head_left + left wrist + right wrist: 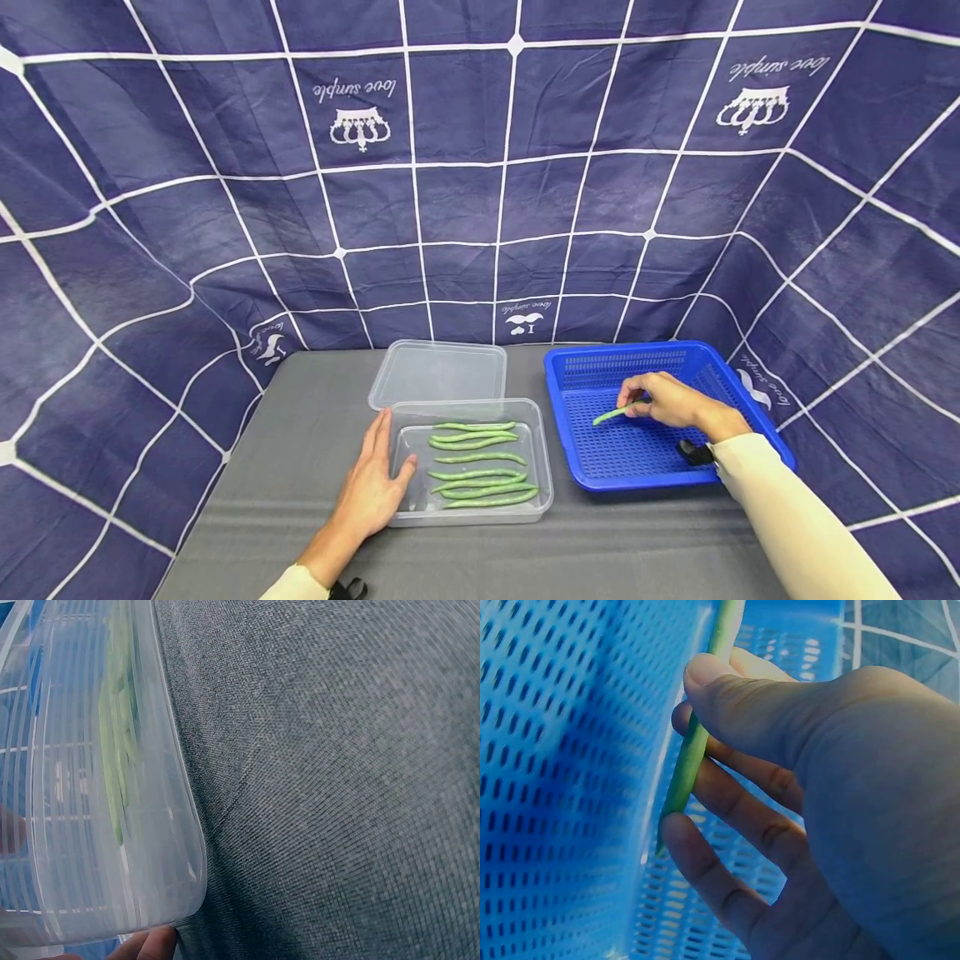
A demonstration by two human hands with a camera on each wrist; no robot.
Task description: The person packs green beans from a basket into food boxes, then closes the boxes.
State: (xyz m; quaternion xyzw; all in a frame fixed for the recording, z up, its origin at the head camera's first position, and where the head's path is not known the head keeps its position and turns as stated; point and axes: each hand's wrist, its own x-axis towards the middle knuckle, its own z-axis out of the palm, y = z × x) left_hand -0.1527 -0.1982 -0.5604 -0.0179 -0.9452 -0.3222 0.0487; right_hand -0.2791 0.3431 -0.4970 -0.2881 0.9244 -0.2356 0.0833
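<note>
My left hand (375, 487) holds the left side of a clear plastic container (547, 467), thumb over the rim and fingers along the outer wall. Several green beans (480, 457) lie side by side inside it; the left wrist view shows them through the wall. Over on the right, my right hand (667, 402) pinches one green bean (609, 414) inside a blue plastic basket (592, 454). In the right wrist view, the thumb presses this bean (686, 769) against the fingers, and its lower end points down beside the basket wall.
Behind the container lies a clear plastic lid (442, 371), the container's back rim overlapping its front edge. Everything stands on a grey cloth surface (292, 442). A blue checked cloth (465, 200) hangs behind and along both sides.
</note>
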